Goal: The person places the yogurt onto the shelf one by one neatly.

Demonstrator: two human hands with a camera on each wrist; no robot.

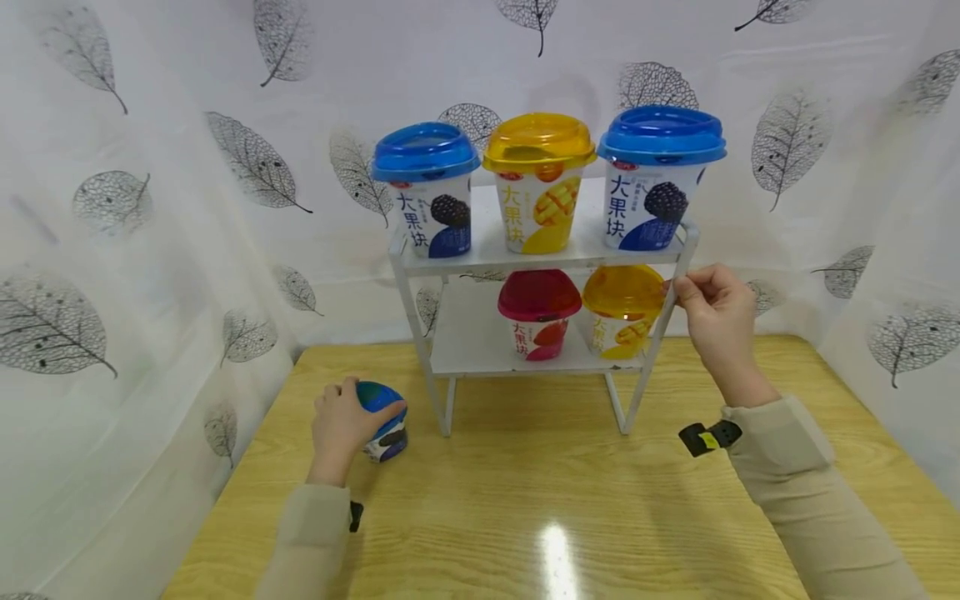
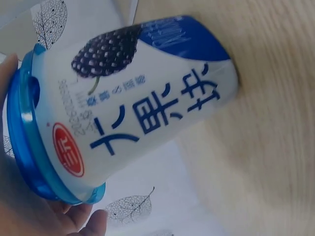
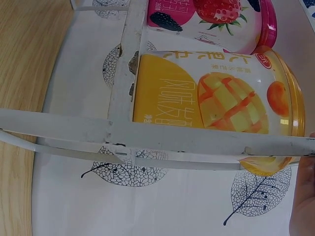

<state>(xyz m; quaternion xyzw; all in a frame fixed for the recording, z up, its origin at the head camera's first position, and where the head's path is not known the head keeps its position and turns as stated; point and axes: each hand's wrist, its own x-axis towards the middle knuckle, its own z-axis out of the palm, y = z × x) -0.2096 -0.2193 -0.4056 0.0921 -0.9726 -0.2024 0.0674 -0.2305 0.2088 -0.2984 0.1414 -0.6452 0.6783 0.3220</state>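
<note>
On the left of the table my left hand [image 1: 341, 421] grips a blue-lidded yogurt cup [image 1: 387, 442] by its lid. The left wrist view shows this cup's blackberry picture and blue lid [image 2: 29, 132], with fingers round the lid. My right hand [image 1: 720, 317] is at the white two-tier rack [image 1: 480, 260], thumb and fingers pinching its right front post. Just inside that post, on the lower shelf, stands a yellow-lidded mango yogurt cup [image 1: 622, 312]. Fingertips are right beside its lid; most of the right hand lies outside the right wrist view.
A red-lidded strawberry yogurt cup [image 1: 540, 317] stands left of the mango one. On the top shelf are two blue-lidded cups, left [image 1: 427, 192] and right [image 1: 652, 183], around a yellow-lidded cup [image 1: 540, 187]. Leaf-print sheeting [image 1: 172, 250] encloses the wooden table [image 1: 495, 500].
</note>
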